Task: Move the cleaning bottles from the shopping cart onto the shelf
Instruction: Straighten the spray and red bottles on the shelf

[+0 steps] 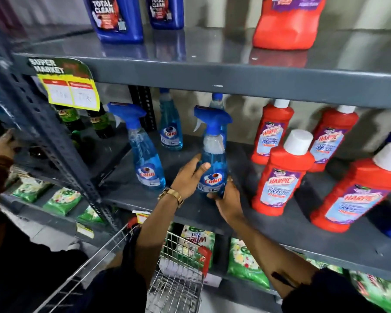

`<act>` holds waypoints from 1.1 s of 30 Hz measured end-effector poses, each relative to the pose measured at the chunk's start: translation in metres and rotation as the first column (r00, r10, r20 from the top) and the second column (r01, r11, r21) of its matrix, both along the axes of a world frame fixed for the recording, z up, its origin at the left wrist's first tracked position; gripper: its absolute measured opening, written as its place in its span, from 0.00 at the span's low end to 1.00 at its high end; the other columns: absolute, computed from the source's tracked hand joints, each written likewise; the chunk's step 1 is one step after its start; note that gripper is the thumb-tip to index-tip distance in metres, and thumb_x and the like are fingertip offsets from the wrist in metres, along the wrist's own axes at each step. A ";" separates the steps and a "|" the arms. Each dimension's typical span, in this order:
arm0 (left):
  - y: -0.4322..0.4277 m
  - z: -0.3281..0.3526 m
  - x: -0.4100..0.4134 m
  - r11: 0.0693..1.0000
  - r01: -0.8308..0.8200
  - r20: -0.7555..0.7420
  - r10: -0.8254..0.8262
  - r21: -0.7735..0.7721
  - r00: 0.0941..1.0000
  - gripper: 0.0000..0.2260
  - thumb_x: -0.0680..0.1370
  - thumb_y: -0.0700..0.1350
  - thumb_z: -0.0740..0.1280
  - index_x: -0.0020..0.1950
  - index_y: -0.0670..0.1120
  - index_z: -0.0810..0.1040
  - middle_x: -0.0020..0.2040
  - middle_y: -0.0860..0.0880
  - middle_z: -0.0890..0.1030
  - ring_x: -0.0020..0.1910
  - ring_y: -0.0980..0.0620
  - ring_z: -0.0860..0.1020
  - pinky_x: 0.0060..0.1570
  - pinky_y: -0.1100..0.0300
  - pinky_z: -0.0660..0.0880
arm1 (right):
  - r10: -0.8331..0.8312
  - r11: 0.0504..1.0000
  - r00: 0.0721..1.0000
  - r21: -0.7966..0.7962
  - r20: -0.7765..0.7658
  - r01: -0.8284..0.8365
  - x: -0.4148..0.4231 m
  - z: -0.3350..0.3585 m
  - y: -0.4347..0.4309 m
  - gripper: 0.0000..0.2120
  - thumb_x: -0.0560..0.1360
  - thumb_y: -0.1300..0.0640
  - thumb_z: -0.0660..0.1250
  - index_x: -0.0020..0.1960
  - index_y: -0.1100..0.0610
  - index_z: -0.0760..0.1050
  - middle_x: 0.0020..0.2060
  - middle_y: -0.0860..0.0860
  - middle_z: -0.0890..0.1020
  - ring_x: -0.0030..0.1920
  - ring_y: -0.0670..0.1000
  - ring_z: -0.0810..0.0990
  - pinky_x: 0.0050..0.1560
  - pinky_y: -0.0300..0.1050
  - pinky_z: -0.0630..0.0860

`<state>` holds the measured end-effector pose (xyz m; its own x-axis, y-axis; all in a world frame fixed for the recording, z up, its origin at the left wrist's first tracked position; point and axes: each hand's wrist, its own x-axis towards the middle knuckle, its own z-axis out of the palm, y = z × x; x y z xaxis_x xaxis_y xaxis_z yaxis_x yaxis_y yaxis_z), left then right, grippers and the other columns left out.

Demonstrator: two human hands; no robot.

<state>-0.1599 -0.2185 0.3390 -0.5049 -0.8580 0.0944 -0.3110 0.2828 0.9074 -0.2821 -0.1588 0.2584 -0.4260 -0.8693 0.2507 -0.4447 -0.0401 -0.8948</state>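
Nearest, bottom centre: the shopping cart (pixel 176 288), wire basket pushed up against the shelving. What shows of its basket looks bare of bottles, though both forearms cross over it and much of it is hidden or out of frame — cannot say it is empty.

Just beyond, at the front edge of the middle shelf (pixel 280 224): both hands are on one blue spray bottle (pixel 213 163). The left hand (pixel 189 177), gold watch at the wrist, wraps the bottle's left side with the thumb across the label. The right hand (pixel 229 199) cups the base and right side. So both hands are closed around this bottle. It stands upright, its base at or just above the shelf board; whether it has touched down I cannot tell. My reading: this one is being set in place, not yet released.

Left of it, a second spray bottle (pixel 145 154) stands free on the same shelf. Further back, two refill bottles (pixel 171 129) of the same blue liquid stand near the rear wall, one partly hidden behind the held bottle's trigger head.

Right side, near to far: four red cleaner bottles (pixel 280 175) with white caps, standing, well apart from the hands.

Judgement: a good part is shelved — how many bottles remain in the cart cannot be told.
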 end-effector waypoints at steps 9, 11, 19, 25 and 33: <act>0.004 -0.030 0.007 0.995 -0.095 0.026 0.094 0.033 0.995 0.25 0.79 0.51 0.62 0.75 0.49 0.61 0.70 0.50 0.72 0.69 0.52 0.70 0.68 0.57 0.66 | 0.021 1.000 0.999 0.007 0.050 -0.021 0.003 0.001 0.041 0.29 0.68 0.61 0.76 0.65 0.63 0.70 0.59 0.52 0.75 0.60 0.48 0.72 0.59 0.20 0.60; 0.018 -0.048 0.007 0.983 -0.159 -0.043 0.163 0.087 0.986 0.30 0.77 0.46 0.67 0.76 0.49 0.57 0.68 0.51 0.73 0.67 0.51 0.72 0.62 0.65 0.69 | -0.066 0.997 0.995 -0.044 0.077 0.070 0.001 -0.004 0.070 0.19 0.69 0.57 0.75 0.58 0.58 0.76 0.56 0.52 0.79 0.57 0.50 0.77 0.61 0.34 0.70; 0.049 -0.072 -0.039 0.853 -0.520 0.010 0.521 -0.049 0.853 0.54 0.57 0.60 0.79 0.75 0.51 0.53 0.73 0.45 0.68 0.70 0.44 0.70 0.66 0.44 0.71 | -0.675 0.724 0.722 -0.053 0.150 0.688 -0.038 0.010 0.102 0.49 0.52 0.46 0.83 0.66 0.58 0.66 0.59 0.56 0.72 0.62 0.59 0.69 0.64 0.58 0.67; 0.053 -0.075 -0.054 0.799 -0.587 0.076 0.598 -0.128 0.798 0.53 0.61 0.58 0.77 0.76 0.52 0.48 0.73 0.41 0.68 0.67 0.39 0.73 0.62 0.43 0.73 | -0.566 0.815 0.796 -0.003 0.213 0.580 -0.056 0.005 0.072 0.48 0.52 0.62 0.84 0.65 0.59 0.63 0.58 0.57 0.75 0.60 0.58 0.74 0.64 0.50 0.71; 0.055 -0.076 -0.054 0.790 -0.593 0.062 0.607 -0.160 0.792 0.55 0.61 0.53 0.77 0.77 0.45 0.46 0.71 0.37 0.68 0.65 0.37 0.73 0.62 0.44 0.73 | -0.568 0.818 0.801 0.025 0.187 0.574 -0.057 -0.003 0.062 0.37 0.57 0.57 0.82 0.57 0.48 0.63 0.51 0.52 0.78 0.50 0.53 0.78 0.52 0.46 0.76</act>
